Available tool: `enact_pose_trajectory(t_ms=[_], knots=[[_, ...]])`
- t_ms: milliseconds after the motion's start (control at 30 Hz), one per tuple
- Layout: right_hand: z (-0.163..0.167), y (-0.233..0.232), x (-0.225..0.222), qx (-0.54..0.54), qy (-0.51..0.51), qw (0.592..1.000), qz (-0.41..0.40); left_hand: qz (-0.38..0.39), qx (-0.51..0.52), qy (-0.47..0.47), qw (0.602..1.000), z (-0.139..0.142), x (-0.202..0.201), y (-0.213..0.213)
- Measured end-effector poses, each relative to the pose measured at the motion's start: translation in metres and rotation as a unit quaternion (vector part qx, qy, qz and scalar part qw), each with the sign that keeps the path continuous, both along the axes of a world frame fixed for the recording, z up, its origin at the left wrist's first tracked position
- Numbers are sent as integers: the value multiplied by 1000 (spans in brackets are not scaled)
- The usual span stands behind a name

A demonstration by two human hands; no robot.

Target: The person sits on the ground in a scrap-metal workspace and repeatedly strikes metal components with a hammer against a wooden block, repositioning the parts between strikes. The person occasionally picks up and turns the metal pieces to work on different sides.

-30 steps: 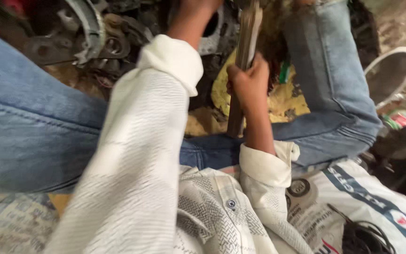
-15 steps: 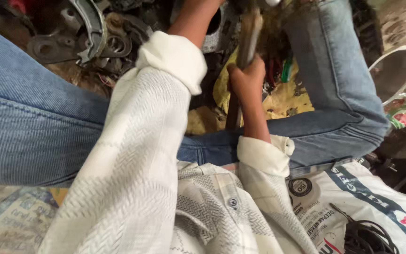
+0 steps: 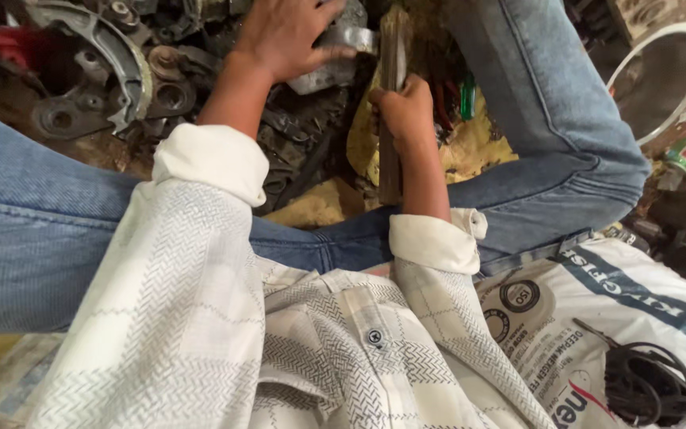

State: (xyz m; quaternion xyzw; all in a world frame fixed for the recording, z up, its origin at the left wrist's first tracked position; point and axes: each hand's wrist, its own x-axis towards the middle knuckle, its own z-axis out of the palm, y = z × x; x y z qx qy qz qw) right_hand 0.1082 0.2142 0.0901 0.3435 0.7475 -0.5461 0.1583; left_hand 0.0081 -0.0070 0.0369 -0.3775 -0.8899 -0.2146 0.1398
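two hands work: the left hand (image 3: pixel 283 36) presses its fingers on one grey metal part (image 3: pixel 335 56) at 12 o'clock; the right hand (image 3: pixel 405 107) is clenched around one upright wooden handle (image 3: pixel 391 56). two denim legs (image 3: pixel 541 103) leave narrow room between them.

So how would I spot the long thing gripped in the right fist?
Start at the bent knee in blue jeans on the right. Just left of it, the right hand grips a long, flat, dull wooden-looking bar, standing upright. Unlike the round, greasy metal parts nearby, it is straight and narrow.
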Motion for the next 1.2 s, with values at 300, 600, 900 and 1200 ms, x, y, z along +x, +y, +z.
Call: enact_pose_trajectory(t_ms=[300,600,900,1200], knots=[[-4,0,-1,-33,-2,999,-16,-29,-63,-73,995,23,16,-9],[-6,14,-2,-53,49,997,-33,-26,19,-25,999,47,-3,-9],[-23,3,-5,-83,15,996,-32,80,-2,-120,990,38,-2,-14],[-24,-1,-9,-94,7,995,-16,173,-21,-105,979,13,4,-11]])
